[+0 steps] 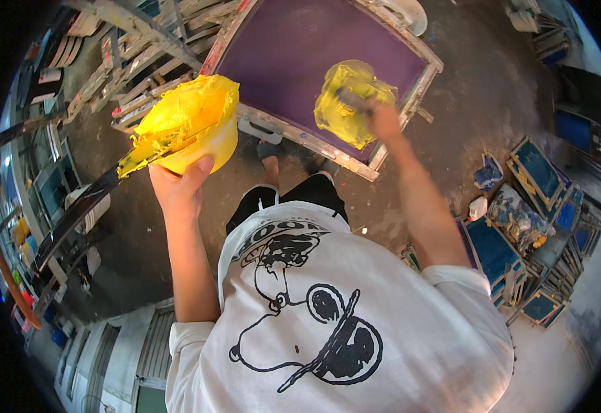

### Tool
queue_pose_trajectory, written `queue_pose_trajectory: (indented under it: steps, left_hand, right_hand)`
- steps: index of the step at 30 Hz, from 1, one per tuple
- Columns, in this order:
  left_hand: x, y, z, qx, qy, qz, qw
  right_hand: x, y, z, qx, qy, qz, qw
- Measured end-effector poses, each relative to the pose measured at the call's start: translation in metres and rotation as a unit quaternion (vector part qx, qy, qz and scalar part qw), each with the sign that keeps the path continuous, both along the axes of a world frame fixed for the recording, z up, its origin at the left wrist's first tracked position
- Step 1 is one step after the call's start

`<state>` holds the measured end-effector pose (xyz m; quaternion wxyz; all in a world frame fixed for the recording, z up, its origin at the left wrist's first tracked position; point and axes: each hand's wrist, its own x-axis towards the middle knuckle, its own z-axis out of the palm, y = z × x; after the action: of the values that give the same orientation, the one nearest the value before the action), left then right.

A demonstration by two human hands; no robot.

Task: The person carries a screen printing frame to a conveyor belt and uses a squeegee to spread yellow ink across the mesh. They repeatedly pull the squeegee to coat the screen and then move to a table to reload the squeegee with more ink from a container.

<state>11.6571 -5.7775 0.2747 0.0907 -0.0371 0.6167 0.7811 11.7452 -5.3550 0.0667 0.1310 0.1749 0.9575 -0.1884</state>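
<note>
My left hand (182, 184) holds up a yellow tub (224, 143), its thumb on the outer wall. Thick yellow ink (194, 103) is heaped above the rim. Leaning out of the tub is a spatula (83, 203) with a long dark handle and an ink-coated end. My right hand (383, 120), blurred by movement, is over a screen frame (396, 41) with purple mesh (280, 55). Its fingers look closed on a dark, ink-smeared thing whose kind I cannot make out. Around it is a patch of yellow ink (345, 72) over the mesh's right part.
Wooden racks (156, 55) stand at the far left, close to the tub. On the right are stacked blue-meshed frames (538, 168) and a stained plastic bag (520, 217). A white bucket (88, 210) sits left, and a pale round container (410, 14) is beyond the frame.
</note>
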Motion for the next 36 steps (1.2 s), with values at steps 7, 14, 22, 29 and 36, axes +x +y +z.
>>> queue_pose_trajectory:
  steps: [7,14,22,29,36]
  left_hand:
    - [-0.01,0.003,-0.004,-0.006,0.011,-0.017,1.0]
    - [-0.013,0.005,-0.004,0.0,0.007,-0.032,0.999]
    - [-0.02,0.002,-0.013,0.011,0.006,-0.035,0.999]
    - [-0.035,-0.018,-0.017,-0.002,0.001,-0.038,0.999]
    - [-0.032,-0.037,-0.015,-0.009,-0.005,-0.017,1.0]
  right_hand:
    - [0.029,-0.007,0.029,-0.038,-0.003,-0.07,0.997]
    - [-0.018,0.05,0.027,0.078,-0.024,-0.154,0.985]
    - [0.049,-0.032,0.019,0.018,-0.022,-0.201,0.979]
    - [0.071,-0.02,0.019,-0.002,0.074,-0.343,0.936]
    - [0.043,-0.079,-0.013,0.041,0.064,-0.451,0.889]
